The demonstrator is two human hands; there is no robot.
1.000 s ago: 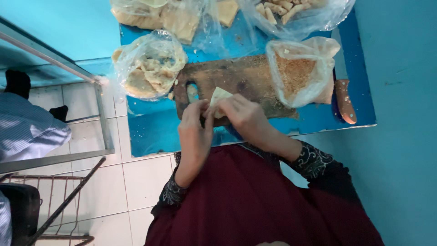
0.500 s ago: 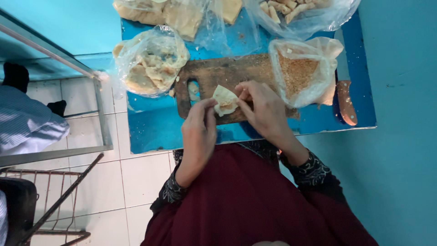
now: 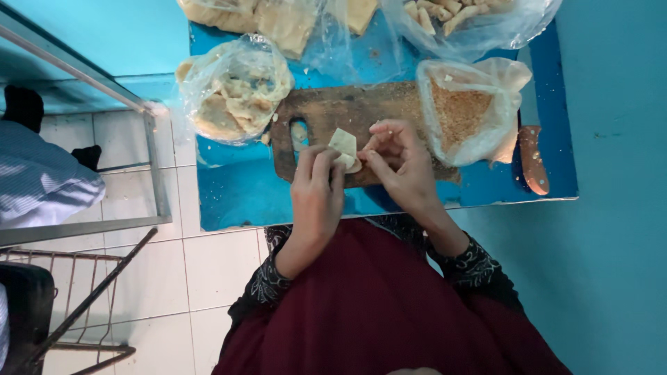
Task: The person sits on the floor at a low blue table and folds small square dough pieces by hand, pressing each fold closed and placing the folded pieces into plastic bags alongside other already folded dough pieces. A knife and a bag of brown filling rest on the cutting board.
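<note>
Both hands meet over the near edge of a dark wooden cutting board [image 3: 347, 114], which lies on a blue table [image 3: 236, 194]; the left hand [image 3: 316, 187] pinches a small pale piece of dough wrapper [image 3: 343, 146] between thumb and fingertips, its grip narrow and closed on the sheet; the right hand [image 3: 399, 163], at about three o'clock of the wrapper, touches its edge with curled fingertips, pinched on the same piece; the wrapper stands tilted above the board, slightly folded, roughly at the board's centre front. At ten o'clock from the hands sits a clear plastic bag of pale dough scraps [image 3: 233, 94]; at two o'clock, a clear bag of brown crumbs [image 3: 462, 111] rests partly on the board's right end; beyond it at three o'clock lies a knife with a brown handle [image 3: 533, 160] near the table's edge. At twelve o'clock, further bags hold flat pale sheets [image 3: 278, 17] and small rolled pieces [image 3: 451, 14]. A dark red garment [image 3: 382, 305] with patterned cuffs covers the person's arms and lap; at nine o'clock, another person's light blue sleeve [image 3: 42, 180] shows over the tiled floor [image 3: 201, 271].
</note>
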